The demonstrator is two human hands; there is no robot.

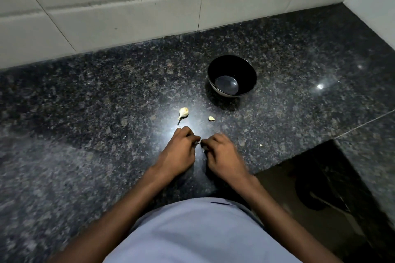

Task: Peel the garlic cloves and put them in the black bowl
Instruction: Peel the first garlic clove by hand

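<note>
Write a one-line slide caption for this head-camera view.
Both hands, left and right, pinch a garlic clove over the granite counter; the black bowl sits empty.

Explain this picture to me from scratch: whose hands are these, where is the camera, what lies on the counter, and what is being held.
There is no machine here, only a person. The single picture comes from a camera worn on the person's head, looking down. The left hand and right hand meet over a dark speckled granite counter, their fingers curled around something small and pale, probably a garlic clove, mostly hidden. Beyond them lie a partial garlic bulb with a stem and a small loose garlic clove. Farther back stands a round black bowl, with nothing visible inside it.
</note>
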